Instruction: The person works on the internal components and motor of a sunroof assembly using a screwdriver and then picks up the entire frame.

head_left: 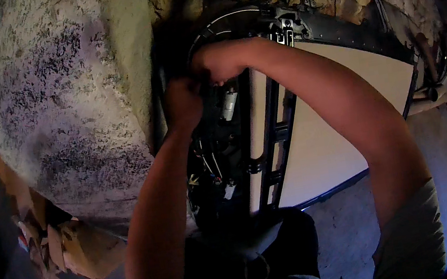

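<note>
Item: two bare hands working inside an opened appliance. We are reaching both arms up into the dark cavity of wiring and parts [214, 158] behind a white panel [341, 123] with a black frame [274, 132].

Left hand [183, 102]: we are closing it into a loose fist at the cavity's upper edge. Whatever it is gripping is lost in shadow, so we cannot tell what it has hold of.

Right hand [221, 62]: we are curling it just above and to the right of the left hand, nearly touching it, fingers bent into the dark. Its contents are hidden as well.

Just below the right hand: a small silvery cylinder [229, 104]. Further below both hands: loose wires and connectors [224, 188]. Left of the left hand: a rough, mottled plaster wall [70, 104].
</note>
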Demonstrator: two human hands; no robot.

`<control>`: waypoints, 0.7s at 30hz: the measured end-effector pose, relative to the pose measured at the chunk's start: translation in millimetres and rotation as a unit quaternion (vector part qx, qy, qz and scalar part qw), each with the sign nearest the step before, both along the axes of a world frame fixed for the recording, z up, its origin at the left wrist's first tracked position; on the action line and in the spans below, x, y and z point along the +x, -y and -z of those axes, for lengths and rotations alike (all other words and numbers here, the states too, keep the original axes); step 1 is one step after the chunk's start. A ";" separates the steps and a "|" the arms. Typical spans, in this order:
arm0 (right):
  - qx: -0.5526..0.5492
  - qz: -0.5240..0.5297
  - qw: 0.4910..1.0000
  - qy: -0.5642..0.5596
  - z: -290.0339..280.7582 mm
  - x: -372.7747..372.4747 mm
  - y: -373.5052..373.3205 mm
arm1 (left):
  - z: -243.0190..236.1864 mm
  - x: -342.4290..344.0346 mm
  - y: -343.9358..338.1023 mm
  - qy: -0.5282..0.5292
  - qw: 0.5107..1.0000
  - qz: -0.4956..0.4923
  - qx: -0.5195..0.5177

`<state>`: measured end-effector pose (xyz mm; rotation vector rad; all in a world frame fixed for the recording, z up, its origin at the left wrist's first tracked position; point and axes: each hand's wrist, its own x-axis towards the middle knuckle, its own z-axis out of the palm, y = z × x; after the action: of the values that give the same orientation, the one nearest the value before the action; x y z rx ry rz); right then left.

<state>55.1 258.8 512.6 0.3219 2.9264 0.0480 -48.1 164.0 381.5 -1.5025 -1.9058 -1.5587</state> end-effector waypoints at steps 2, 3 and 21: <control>-0.007 -0.013 1.000 -0.024 -1.6 5.4 3.0 | 0.3 -3.2 -2.7 0.022 1.000 -0.008 -0.012; -0.011 -0.020 0.999 -0.036 -2.2 6.5 4.9 | 1.5 -4.6 -3.1 0.033 0.999 -0.013 -0.018; -0.142 0.024 0.990 0.015 -4.5 -23.6 -1.3 | 1.5 -3.6 12.7 0.009 1.000 0.005 0.028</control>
<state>31.5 260.2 517.1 0.3399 2.8425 -0.3633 -51.7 151.3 379.9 -1.4823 -1.8518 -1.6206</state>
